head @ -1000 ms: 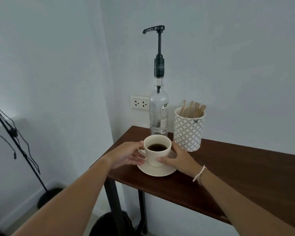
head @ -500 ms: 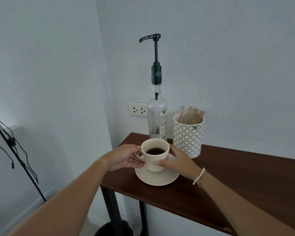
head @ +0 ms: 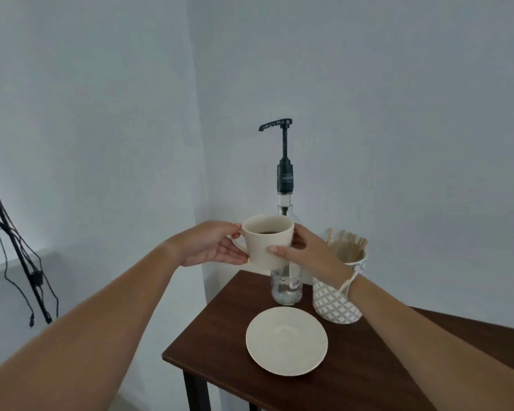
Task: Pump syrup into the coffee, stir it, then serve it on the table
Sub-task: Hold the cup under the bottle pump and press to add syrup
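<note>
A cream coffee cup [head: 269, 243] with dark coffee in it is held up in the air, in front of the syrup bottle. My left hand [head: 217, 247] grips its handle side and my right hand [head: 306, 253] holds its right wall. The clear syrup bottle [head: 286, 289] stands behind, partly hidden by the cup, with its black pump [head: 285, 149] rising above; the spout points left, well above the cup. The cream saucer [head: 287, 340] lies bare on the dark wooden table [head: 368, 375] below the cup.
A white patterned holder [head: 337, 298] with several wooden stir sticks [head: 352, 247] stands right of the bottle, behind my right wrist. White walls meet in a corner behind. A black stand with cables [head: 18, 253] is at the left. The table's left edge is near the saucer.
Both hands have lifted the cup off the saucer and up in front of the bottle. The saucer stays on the table. The camera has tilted upward.
</note>
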Demonstrator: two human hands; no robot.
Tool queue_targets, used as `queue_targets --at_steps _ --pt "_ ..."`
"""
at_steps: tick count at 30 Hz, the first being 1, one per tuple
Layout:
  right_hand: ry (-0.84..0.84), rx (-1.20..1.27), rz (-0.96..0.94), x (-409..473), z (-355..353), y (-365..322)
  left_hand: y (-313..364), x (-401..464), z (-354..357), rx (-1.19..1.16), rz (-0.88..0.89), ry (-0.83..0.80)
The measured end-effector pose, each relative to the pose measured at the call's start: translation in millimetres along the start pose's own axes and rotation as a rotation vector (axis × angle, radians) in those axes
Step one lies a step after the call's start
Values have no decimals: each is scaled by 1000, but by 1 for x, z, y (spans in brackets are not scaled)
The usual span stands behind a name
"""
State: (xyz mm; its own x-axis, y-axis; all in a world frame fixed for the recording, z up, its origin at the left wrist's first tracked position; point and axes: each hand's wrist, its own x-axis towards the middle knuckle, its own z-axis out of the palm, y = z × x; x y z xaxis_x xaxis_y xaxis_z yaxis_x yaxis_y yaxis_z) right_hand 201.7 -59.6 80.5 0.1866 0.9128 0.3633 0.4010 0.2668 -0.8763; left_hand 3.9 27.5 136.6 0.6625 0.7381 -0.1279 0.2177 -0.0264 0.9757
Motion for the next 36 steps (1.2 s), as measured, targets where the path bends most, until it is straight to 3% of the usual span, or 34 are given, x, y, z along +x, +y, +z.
queue_targets --at_steps 25,36 --pt "164 -155 -116 81 -1 -96 96 34 -72 95 204 -25" --pt "700 -137 -118 121 -32 -134 110 53 -68 87 237 -12"
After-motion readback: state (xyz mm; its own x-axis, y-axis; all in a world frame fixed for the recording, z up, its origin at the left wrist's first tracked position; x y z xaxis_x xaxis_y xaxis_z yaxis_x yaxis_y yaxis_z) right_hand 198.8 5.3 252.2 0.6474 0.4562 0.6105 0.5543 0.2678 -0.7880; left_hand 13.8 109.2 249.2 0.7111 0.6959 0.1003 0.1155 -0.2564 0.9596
